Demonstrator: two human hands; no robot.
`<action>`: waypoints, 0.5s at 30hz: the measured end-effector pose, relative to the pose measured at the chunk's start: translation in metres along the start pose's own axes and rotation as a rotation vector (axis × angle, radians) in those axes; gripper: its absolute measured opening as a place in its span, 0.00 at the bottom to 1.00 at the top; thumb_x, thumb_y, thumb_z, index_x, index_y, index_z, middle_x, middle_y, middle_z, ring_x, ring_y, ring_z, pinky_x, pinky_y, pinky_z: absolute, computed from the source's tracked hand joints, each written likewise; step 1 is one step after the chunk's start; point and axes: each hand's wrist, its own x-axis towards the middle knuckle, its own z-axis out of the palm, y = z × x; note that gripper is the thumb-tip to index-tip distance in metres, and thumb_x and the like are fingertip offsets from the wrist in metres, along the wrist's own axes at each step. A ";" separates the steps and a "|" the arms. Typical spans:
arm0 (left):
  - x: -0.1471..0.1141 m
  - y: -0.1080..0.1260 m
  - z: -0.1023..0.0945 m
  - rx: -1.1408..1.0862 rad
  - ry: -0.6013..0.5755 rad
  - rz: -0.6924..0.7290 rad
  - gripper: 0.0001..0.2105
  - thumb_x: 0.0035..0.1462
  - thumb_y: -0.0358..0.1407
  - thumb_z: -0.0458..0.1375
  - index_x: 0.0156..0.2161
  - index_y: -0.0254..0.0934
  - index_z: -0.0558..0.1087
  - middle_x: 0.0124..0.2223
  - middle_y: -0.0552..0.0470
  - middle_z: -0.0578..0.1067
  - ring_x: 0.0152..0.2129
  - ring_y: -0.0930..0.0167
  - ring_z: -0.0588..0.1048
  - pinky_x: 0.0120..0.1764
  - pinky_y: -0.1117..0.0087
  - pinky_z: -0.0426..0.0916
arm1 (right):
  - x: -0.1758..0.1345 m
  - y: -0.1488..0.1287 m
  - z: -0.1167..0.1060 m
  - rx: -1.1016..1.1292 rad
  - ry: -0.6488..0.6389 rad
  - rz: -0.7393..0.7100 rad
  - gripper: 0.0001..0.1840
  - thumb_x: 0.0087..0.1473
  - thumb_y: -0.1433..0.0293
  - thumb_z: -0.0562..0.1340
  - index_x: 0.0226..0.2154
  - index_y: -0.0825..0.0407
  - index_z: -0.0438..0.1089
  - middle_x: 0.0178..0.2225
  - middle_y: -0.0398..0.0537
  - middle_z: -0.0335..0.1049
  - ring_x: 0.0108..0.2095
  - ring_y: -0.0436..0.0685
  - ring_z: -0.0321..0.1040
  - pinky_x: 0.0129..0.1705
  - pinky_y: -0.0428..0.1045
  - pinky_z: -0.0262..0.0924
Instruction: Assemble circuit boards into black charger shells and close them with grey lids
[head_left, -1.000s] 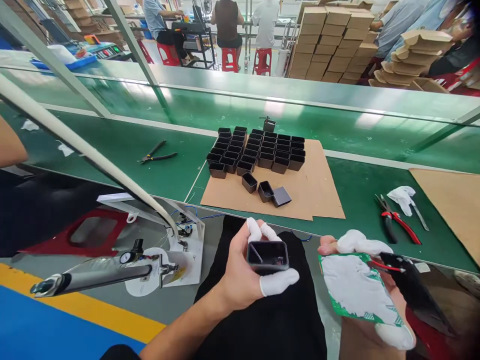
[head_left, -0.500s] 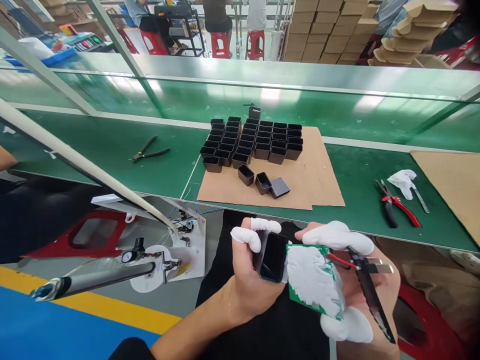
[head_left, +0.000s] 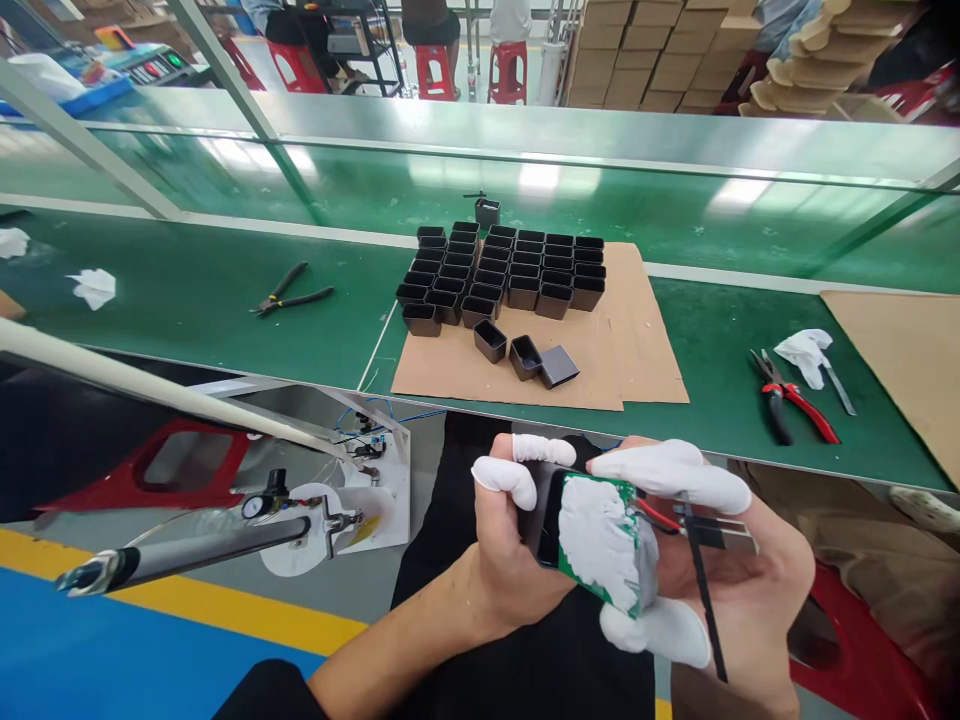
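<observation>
My left hand (head_left: 499, 545), with white finger cots on it, is closed around a small black plastic case (head_left: 550, 520) whose mouth faces right. In my right hand (head_left: 735, 560), also with white finger cots, is a green circuit board (head_left: 604, 540) coated with white paste. The board's left edge sits at the case mouth; how far inside it is I cannot tell. A red wire (head_left: 658, 515) and a dark strip with metal prongs (head_left: 724, 533) stick out at the board's right end, by my right palm.
Rows of open black cases (head_left: 491, 270) stand on cardboard (head_left: 645, 340) on the green bench (head_left: 337, 340). Black-handled pliers (head_left: 289, 292) lie left, red-and-black pliers (head_left: 791, 400) right, beside a white cloth (head_left: 804, 355). A metal cylinder rig (head_left: 217, 555) juts out at lower left.
My right hand has moved left, bringing the coated board from beside the case to its mouth, where it now covers part of the opening. The view has shifted slightly.
</observation>
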 end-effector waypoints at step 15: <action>0.013 0.006 0.003 0.113 -0.032 0.083 0.26 0.60 0.41 0.75 0.43 0.45 0.58 0.47 0.51 0.71 0.40 0.67 0.80 0.40 0.67 0.79 | 0.004 -0.002 0.004 -0.100 -0.054 -0.066 0.33 0.46 0.79 0.81 0.55 0.46 0.82 0.47 0.51 0.85 0.43 0.65 0.82 0.37 0.56 0.81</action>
